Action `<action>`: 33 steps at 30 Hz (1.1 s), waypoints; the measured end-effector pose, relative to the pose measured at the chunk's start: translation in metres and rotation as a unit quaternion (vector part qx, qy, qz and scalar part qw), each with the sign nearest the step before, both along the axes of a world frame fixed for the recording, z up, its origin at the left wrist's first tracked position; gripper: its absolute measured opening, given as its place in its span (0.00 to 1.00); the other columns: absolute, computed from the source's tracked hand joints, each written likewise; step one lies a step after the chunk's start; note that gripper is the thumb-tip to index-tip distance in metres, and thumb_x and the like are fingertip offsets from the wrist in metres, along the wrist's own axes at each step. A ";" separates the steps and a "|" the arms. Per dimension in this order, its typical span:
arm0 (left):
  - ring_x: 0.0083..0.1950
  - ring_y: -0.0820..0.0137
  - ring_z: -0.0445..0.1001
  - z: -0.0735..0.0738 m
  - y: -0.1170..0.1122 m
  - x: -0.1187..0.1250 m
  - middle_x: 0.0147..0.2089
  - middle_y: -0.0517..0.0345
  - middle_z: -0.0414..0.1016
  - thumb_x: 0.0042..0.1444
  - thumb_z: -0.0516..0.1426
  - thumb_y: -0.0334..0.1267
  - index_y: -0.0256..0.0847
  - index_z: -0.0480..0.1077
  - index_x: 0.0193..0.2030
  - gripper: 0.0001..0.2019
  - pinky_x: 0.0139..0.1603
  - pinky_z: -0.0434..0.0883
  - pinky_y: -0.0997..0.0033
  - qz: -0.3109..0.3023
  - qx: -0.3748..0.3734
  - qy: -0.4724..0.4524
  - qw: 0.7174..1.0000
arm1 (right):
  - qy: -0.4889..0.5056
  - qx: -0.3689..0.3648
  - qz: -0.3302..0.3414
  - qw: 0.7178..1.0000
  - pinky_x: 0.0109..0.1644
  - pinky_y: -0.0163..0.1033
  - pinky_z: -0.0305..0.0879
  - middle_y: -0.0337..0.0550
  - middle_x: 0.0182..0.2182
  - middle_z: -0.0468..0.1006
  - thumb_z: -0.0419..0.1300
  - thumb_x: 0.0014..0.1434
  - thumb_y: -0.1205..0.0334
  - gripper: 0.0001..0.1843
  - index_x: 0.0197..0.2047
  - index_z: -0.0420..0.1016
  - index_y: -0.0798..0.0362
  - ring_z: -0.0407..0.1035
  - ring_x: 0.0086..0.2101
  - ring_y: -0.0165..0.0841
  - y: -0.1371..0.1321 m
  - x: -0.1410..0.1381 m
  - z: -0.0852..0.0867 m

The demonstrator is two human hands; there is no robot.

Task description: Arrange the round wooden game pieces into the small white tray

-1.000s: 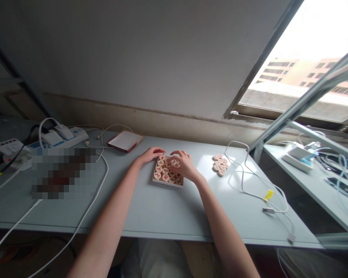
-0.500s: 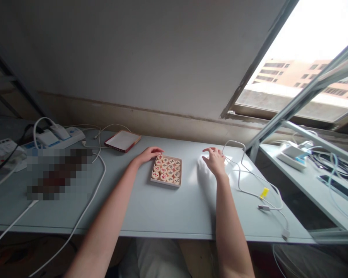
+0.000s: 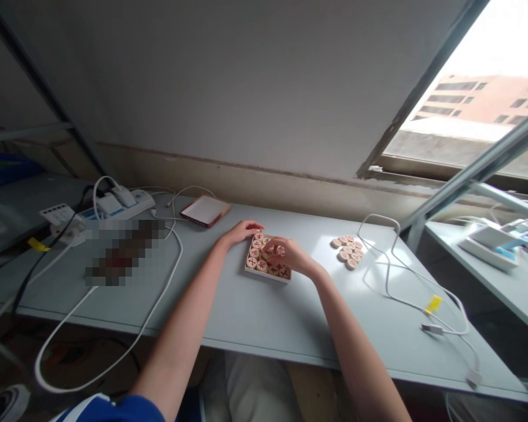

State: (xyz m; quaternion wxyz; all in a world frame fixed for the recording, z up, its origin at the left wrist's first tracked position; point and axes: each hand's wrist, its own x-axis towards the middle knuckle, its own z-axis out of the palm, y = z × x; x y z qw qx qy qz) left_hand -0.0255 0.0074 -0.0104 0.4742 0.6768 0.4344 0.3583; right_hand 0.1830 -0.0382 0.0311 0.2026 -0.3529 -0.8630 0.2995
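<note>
A shallow box [image 3: 267, 277] of wooden Chinese chess pieces, with red and black characters on top, sits on the desk in front of me. At its far left corner my left hand [image 3: 243, 232] curves its fingers around the edge and holds it. Over the box's right half is my right hand [image 3: 286, 253], with thumb and fingers bent together on a chess piece among the others. That hand hides several pieces beneath it. To the right, a loose group of chess pieces [image 3: 351, 251] lies flat on the desk.
The box lid [image 3: 206, 211] lies inside up at the back left. White cables [image 3: 385, 275] run along the desk's right side. A power strip [image 3: 118, 206], cables and a blurred-out object [image 3: 125, 255] occupy the left. A wall rises behind the desk [image 3: 246, 322].
My right hand has moved left from the desk's right side onto the box, uncovering the loose pieces. My left hand stays at the box corner. The view has shifted slightly left.
</note>
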 end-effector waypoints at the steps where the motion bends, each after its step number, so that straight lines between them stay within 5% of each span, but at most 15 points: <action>1: 0.46 0.65 0.68 0.000 -0.001 0.000 0.43 0.49 0.72 0.47 0.56 0.40 0.35 0.70 0.41 0.15 0.48 0.63 0.66 -0.001 0.002 -0.001 1.000 | 0.003 -0.003 -0.014 1.000 0.36 0.34 0.63 0.40 0.37 0.73 0.58 0.50 0.61 0.13 0.41 0.73 0.49 0.67 0.32 0.30 0.004 0.007 0.002; 7: 0.46 0.65 0.68 0.004 -0.005 -0.001 0.45 0.49 0.71 0.48 0.56 0.39 0.36 0.70 0.41 0.14 0.47 0.64 0.67 -0.006 -0.006 0.004 1.000 | -0.054 0.098 -0.211 0.971 0.35 0.36 0.61 0.44 0.36 0.73 0.55 0.52 0.58 0.12 0.39 0.74 0.50 0.67 0.30 0.32 0.030 0.070 0.000; 12: 0.46 0.66 0.68 0.004 -0.005 -0.001 0.45 0.50 0.70 0.48 0.55 0.38 0.36 0.70 0.41 0.13 0.46 0.64 0.68 -0.008 -0.005 0.000 1.000 | -0.262 0.123 -0.294 0.911 0.37 0.39 0.58 0.48 0.32 0.71 0.53 0.52 0.65 0.11 0.32 0.77 0.52 0.65 0.34 0.37 0.033 0.113 -0.014; 16: 0.45 0.67 0.68 0.001 -0.003 -0.001 0.43 0.51 0.71 0.48 0.55 0.38 0.36 0.70 0.41 0.13 0.46 0.64 0.68 -0.007 -0.020 -0.015 1.000 | -0.306 0.170 -0.338 0.874 0.38 0.43 0.58 0.53 0.38 0.68 0.52 0.52 0.67 0.13 0.39 0.75 0.53 0.61 0.42 0.44 0.030 0.116 -0.012; 18: 0.44 0.67 0.69 0.000 -0.003 -0.001 0.42 0.51 0.72 0.48 0.55 0.37 0.35 0.70 0.41 0.13 0.45 0.64 0.68 -0.007 -0.033 -0.025 0.999 | -0.248 0.166 -0.289 0.910 0.40 0.43 0.59 0.52 0.41 0.67 0.54 0.51 0.66 0.17 0.45 0.72 0.53 0.61 0.43 0.42 0.027 0.102 -0.004; 21: 0.43 0.68 0.69 -0.001 -0.002 -0.001 0.42 0.51 0.72 0.48 0.55 0.37 0.35 0.70 0.41 0.13 0.46 0.64 0.67 -0.005 -0.027 -0.029 0.999 | -0.095 0.070 -0.091 0.989 0.41 0.39 0.62 0.45 0.43 0.68 0.54 0.53 0.60 0.20 0.51 0.65 0.47 0.63 0.40 0.35 0.015 0.062 0.012; 25: 0.44 0.68 0.68 0.000 -0.002 -0.001 0.43 0.52 0.72 0.49 0.55 0.36 0.36 0.70 0.41 0.12 0.47 0.64 0.68 -0.004 -0.012 -0.022 1.000 | -0.032 -0.022 0.095 0.995 0.41 0.35 0.62 0.40 0.42 0.70 0.56 0.53 0.60 0.15 0.45 0.69 0.45 0.64 0.39 0.32 -0.009 0.003 0.019; 28: 0.46 0.68 0.68 0.002 -0.002 -0.001 0.43 0.52 0.72 0.49 0.55 0.36 0.36 0.70 0.40 0.12 0.47 0.64 0.68 -0.001 -0.003 -0.012 1.000 | -0.044 -0.009 0.104 0.994 0.43 0.37 0.61 0.40 0.40 0.71 0.58 0.50 0.64 0.12 0.41 0.71 0.47 0.64 0.39 0.33 -0.020 -0.019 0.010; 33: 0.46 0.67 0.68 0.001 -0.002 -0.001 0.44 0.51 0.72 0.49 0.55 0.36 0.36 0.71 0.41 0.12 0.47 0.64 0.68 0.000 0.004 -0.006 1.000 | -0.052 -0.008 0.047 0.998 0.36 0.36 0.62 0.42 0.37 0.70 0.59 0.50 0.62 0.13 0.41 0.70 0.51 0.64 0.34 0.31 -0.018 -0.018 -0.003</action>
